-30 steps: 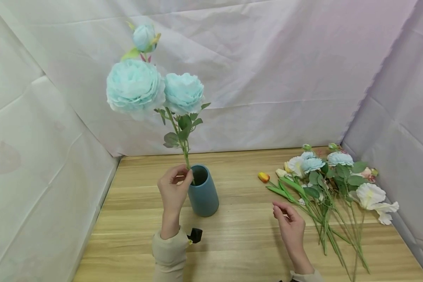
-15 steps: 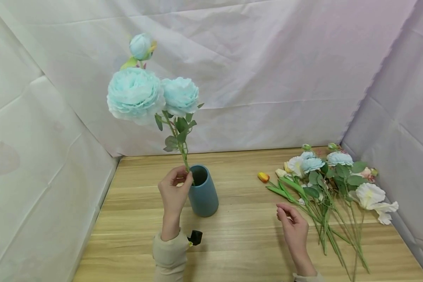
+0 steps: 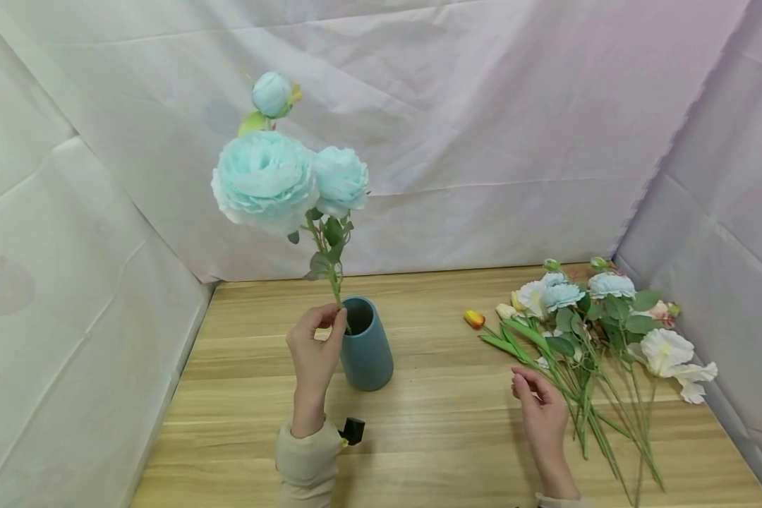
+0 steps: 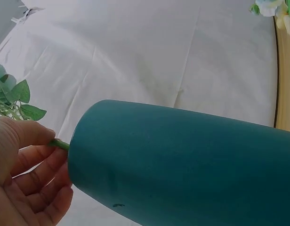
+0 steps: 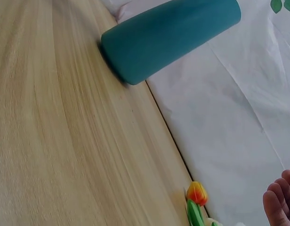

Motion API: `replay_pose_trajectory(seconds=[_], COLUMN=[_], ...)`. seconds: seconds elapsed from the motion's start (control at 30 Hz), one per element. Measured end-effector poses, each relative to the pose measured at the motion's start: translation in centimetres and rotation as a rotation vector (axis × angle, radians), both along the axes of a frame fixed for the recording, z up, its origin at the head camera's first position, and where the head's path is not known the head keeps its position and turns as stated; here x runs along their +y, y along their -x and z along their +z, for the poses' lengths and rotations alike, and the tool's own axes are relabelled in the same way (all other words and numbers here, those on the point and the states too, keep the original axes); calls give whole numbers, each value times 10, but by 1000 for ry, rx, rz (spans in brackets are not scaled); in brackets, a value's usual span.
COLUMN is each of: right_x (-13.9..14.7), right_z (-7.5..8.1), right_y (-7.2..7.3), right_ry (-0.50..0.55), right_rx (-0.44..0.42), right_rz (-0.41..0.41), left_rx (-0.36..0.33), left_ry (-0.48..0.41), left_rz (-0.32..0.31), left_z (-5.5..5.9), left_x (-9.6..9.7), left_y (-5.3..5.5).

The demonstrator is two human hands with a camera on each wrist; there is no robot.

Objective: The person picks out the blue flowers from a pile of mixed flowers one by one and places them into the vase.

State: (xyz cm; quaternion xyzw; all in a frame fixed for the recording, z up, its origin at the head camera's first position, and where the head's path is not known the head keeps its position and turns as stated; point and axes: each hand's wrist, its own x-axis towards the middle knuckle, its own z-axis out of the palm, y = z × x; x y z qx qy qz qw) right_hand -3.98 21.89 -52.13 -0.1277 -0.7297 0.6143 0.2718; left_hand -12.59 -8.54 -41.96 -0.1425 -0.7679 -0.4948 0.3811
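Note:
A tall stem of pale blue artificial peonies (image 3: 267, 180), with two full blooms and a bud on top, leans to the left over the blue vase (image 3: 368, 356). My left hand (image 3: 314, 346) pinches its green stem (image 4: 61, 144) between thumb and fingers right at the vase's rim; the stem's lower end goes into the opening and is hidden. In the left wrist view the vase's teal side fills much of the frame. My right hand (image 3: 542, 409) holds nothing, fingers loosely curled, near the pile of flowers at the right.
Several artificial flowers lie piled on the wooden table (image 3: 444, 451) at the right, among them an orange-yellow tulip (image 3: 474, 319), a white flower (image 3: 667, 353) and a blue peony (image 3: 612, 285). White cloth (image 3: 482, 141) hangs behind and at both sides.
The peony blooms dip lower, swing slightly left, then right, while my left hand stays by the vase rim. My right hand shifts a little to the right.

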Motion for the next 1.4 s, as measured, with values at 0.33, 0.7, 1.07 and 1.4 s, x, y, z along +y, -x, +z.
replay_pose_trajectory(seconds=[0.33,0.7,1.07,1.4], right_x=[6,8,7,23], right_z=[12,15,17,-2], right_y=[-3,-4,-6,-2], right_ry=[1,8,-11,35], right_rx=[-41,-40,-19,-19], right_rz=[-47,-54,-57,-99], left_rx=[30,5,-8,-58], left_ry=[50,17,-34,-54], left_rz=[28,30,21,18], left_z=[-4,25,25,23], left_x=[-1,13,13,13], left_y=[0,-16,-17,-16])
